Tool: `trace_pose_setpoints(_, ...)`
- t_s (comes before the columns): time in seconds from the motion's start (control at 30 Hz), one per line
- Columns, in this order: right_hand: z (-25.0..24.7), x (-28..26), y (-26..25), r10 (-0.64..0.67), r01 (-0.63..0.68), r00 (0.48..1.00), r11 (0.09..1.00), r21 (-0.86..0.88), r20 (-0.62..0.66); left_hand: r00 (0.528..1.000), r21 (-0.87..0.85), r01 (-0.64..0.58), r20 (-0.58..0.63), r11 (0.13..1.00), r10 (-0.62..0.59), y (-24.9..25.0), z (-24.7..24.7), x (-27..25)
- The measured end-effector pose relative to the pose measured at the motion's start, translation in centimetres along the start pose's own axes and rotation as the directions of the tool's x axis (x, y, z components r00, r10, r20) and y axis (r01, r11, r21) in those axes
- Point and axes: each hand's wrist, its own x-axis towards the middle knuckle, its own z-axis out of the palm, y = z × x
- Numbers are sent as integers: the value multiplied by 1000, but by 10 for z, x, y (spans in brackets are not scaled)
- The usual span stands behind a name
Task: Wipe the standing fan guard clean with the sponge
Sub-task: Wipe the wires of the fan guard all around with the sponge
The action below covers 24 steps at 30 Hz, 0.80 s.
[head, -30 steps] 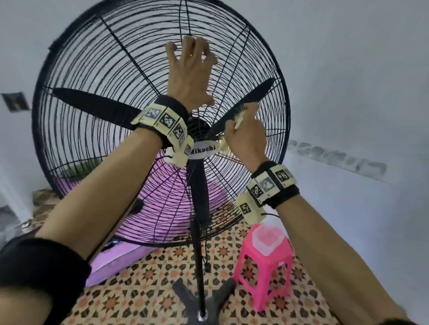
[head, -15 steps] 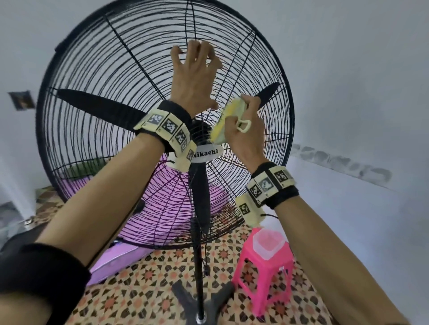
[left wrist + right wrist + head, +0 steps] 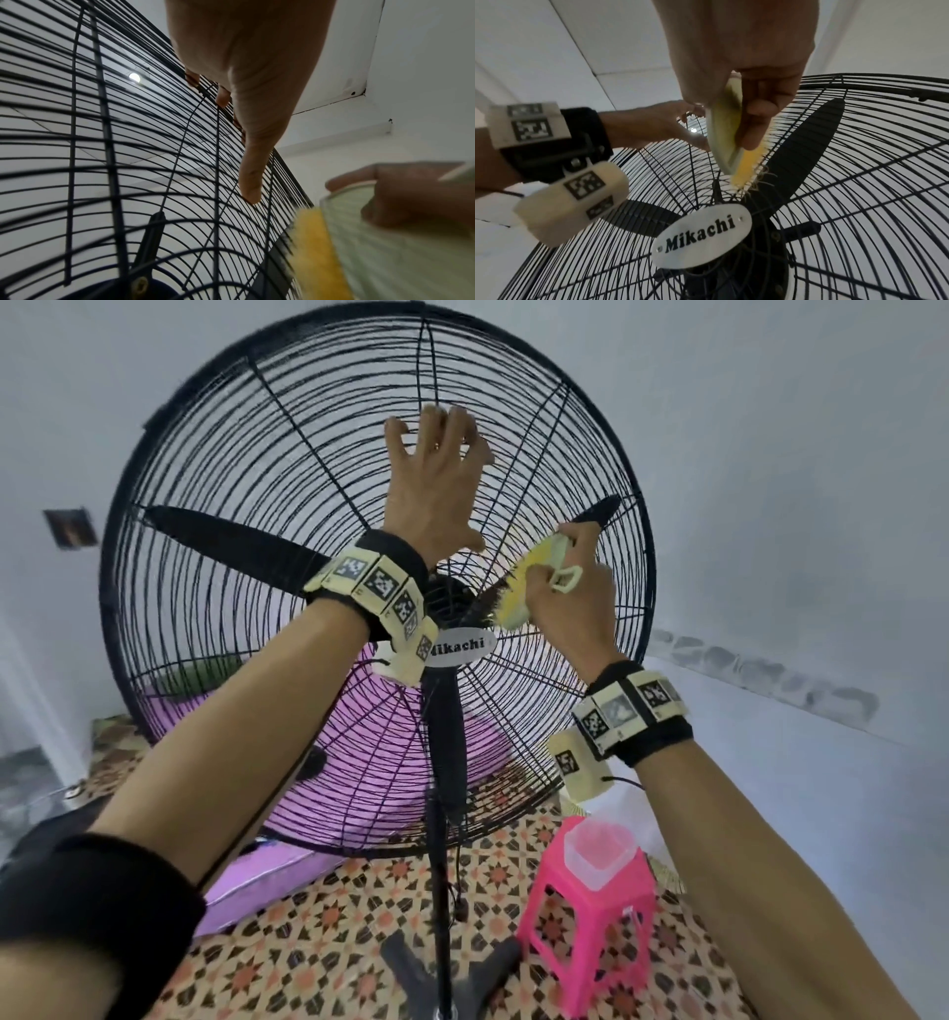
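You're looking at a tall black wire fan guard [image 3: 215,618], round and upright on its stand, with a white Mikachi badge [image 3: 702,236] at its centre. Your yellow bristled sponge [image 3: 518,593] presses against the wires just above and right of that badge.

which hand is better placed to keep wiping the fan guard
Right. The right hand already grips the sponge against the fan guard; the left hand rests splayed on the wires, bracing.
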Motion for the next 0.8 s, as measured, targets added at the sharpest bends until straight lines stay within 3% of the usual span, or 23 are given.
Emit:
trace_pose_setpoints(0.13,-3,4,-10,-148,154,985,986,63,-93,1000,-7,-6,-10,1000,5,3,0,-1)
trace_pose_setpoints(0.23,2,5,-2,-76,83,992,995,59,-105,1000,-10,-9,-5,1000,9,5,-1,-1)
trace_pose_setpoints(0.33,-7,15,2,1,-1,999,1000,-12,-38,1000,-12,1,-3,1000,-1,4,-2,-1)
trace_pose_setpoints(0.5,-11,22,-12,-170,180,980,979,92,-102,1000,-21,0,-10,1000,-1,-2,2,-1)
trace_pose_setpoints(0.67,-12,29,-2,-21,20,999,1000,-20,-41,1000,-23,-1,1,1000,1,0,1,1)
trace_pose_setpoints(0.73,-17,33,-4,-37,36,999,998,-49,-22,1000,-21,5,3,1000,-5,-1,1,1)
trace_pose_setpoints(0.8,-17,34,-9,-84,85,996,996,35,-38,1000,-21,5,-5,1000,-5,-2,3,1)
